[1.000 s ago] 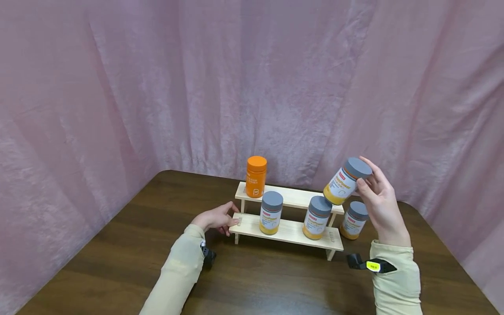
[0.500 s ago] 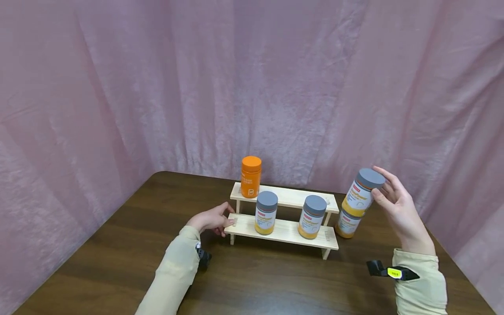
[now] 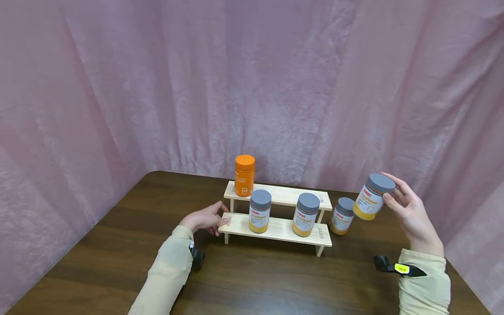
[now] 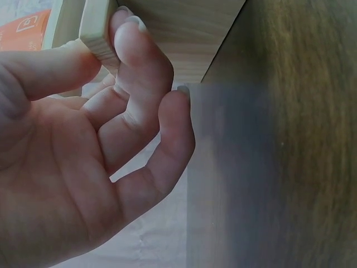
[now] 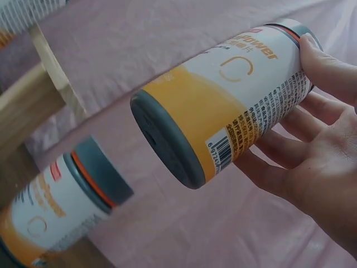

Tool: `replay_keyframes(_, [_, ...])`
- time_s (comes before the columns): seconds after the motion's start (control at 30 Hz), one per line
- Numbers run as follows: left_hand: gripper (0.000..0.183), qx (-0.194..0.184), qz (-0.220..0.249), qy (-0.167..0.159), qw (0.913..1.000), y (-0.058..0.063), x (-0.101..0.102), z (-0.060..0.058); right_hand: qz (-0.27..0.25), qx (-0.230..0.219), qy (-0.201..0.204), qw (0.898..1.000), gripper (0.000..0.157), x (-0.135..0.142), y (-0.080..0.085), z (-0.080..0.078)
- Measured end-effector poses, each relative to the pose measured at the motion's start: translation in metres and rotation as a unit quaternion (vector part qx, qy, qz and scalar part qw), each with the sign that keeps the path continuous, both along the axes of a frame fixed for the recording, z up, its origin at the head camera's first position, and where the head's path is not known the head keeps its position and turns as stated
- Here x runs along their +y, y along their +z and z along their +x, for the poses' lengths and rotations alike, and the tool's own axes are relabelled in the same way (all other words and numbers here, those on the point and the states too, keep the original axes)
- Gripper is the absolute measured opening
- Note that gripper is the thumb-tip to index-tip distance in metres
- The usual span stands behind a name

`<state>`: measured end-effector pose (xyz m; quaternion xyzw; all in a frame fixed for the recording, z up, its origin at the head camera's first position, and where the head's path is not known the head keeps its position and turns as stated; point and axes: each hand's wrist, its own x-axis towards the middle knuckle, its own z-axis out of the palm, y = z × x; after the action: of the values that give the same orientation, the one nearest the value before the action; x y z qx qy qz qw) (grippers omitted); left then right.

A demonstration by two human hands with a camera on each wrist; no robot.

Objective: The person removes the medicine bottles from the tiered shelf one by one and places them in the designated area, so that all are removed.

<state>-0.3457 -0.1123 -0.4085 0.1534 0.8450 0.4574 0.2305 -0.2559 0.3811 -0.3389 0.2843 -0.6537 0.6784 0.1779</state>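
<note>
Done, seemingly: orange bottle [image 3: 244, 176], two upright jars [image 3: 259, 211] on wooden rack [image 3: 278, 227]. Remaining: tilted jar [image 3: 369, 201], gripped midair by right hand [image 3: 412, 215]; loose jar [image 3: 341, 217] on table [image 3: 271, 280]. Left hand [image 3: 202, 218] pinches rack end, fingertips partly unclear.

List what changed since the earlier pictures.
The right hand, gripping a tilted jar, moved right and lower, away from the right end of the rack, past the tabletop jar. Nothing was let go. The left hand still pinches the rack; the orange bottle and two shelf jars stayed put.
</note>
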Motion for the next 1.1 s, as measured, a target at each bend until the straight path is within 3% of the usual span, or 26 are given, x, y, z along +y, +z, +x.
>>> replay_keyframes(0.2, [0.035,0.002,-0.002,0.002,1.0,-0.001,0.0,0.0,-0.029,-0.018,-0.016,0.999,0.049,0.013,-0.012,-0.003])
replay_keyframes(0.37, [0.036,-0.003,-0.005,0.002,1.0,-0.003,-0.002,0.0,-0.013,-0.044,-0.018,0.999,0.05,0.022,-0.025,-0.008])
replay_keyframes(0.53, [0.036,0.001,-0.003,-0.005,1.0,-0.003,-0.002,-0.002,0.036,-0.086,-0.045,0.995,0.051,0.031,-0.033,-0.008])
replay_keyframes(0.7, [0.036,0.0,-0.001,-0.008,1.0,-0.001,-0.001,-0.004,0.124,-0.123,-0.111,0.978,0.05,0.039,-0.038,-0.006])
replay_keyframes(0.77, [0.036,0.0,0.0,-0.006,1.0,-0.001,-0.001,-0.004,0.137,-0.126,-0.121,0.975,0.049,0.042,-0.043,-0.008])
replay_keyframes(0.87, [0.035,0.0,0.005,-0.005,1.0,-0.001,-0.001,-0.004,0.117,-0.127,-0.106,0.979,0.049,0.046,-0.054,-0.012])
replay_keyframes(1.0, [0.034,-0.002,0.011,-0.004,0.9999,-0.002,-0.001,-0.003,0.058,-0.125,-0.053,0.989,0.048,0.051,-0.073,-0.018])
replay_keyframes(1.1, [0.034,-0.002,0.014,-0.004,0.9999,-0.002,0.0,-0.002,0.036,-0.13,-0.02,0.991,0.048,0.055,-0.085,-0.02])
